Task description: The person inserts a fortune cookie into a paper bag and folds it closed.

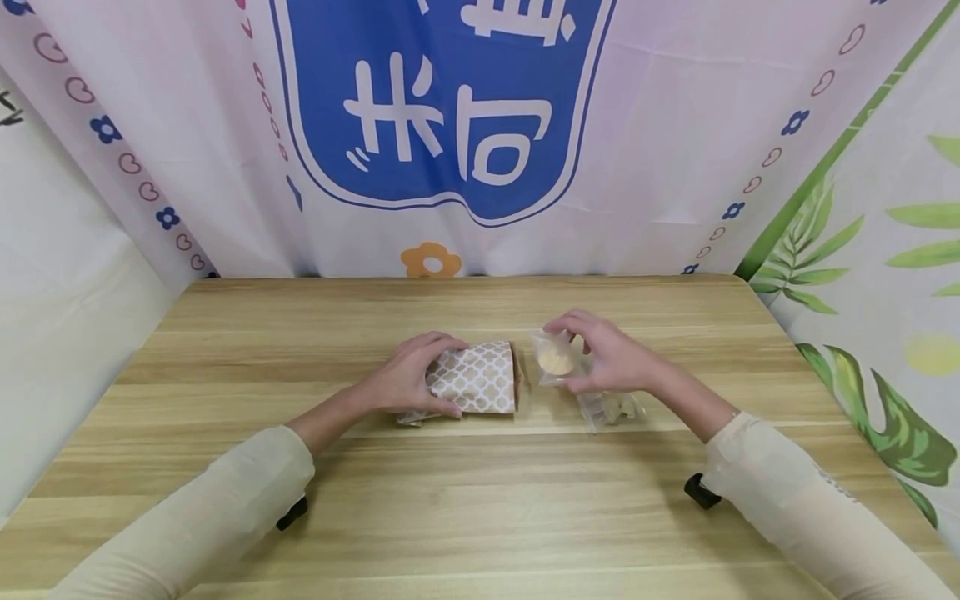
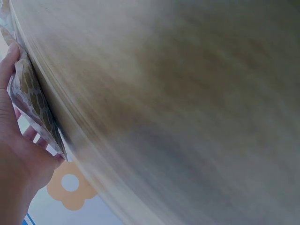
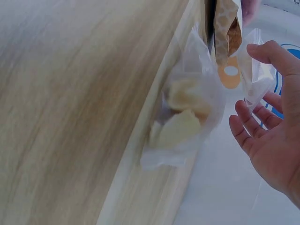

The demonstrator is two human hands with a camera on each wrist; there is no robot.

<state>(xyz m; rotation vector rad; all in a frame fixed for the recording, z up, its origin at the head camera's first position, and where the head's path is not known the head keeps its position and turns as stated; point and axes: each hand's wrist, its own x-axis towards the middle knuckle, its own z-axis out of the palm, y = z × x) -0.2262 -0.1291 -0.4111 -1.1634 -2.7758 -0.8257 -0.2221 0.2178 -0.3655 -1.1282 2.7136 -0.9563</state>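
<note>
A paper bag (image 1: 480,379) with a white and tan lattice pattern lies on the table, its open mouth toward the right. My left hand (image 1: 408,375) grips its closed end, thumb on the near edge and fingers on the far one; the left wrist view shows the same paper bag (image 2: 35,96) from low down. Just right of the mouth, my right hand (image 1: 611,354) holds a small clear packet (image 1: 555,358) with a round, pale yellow piece inside, between thumb and fingers. Below this hand is a second clear packet (image 3: 180,122) containing pale yellow pieces, partly covered in the head view.
The wood-grain table (image 1: 465,500) ends at a printed curtain (image 1: 645,167) along the back. Leaf-patterned cloth (image 1: 885,333) hangs on the right. Below the sleeves, black wrist devices (image 1: 702,492) show at both forearms.
</note>
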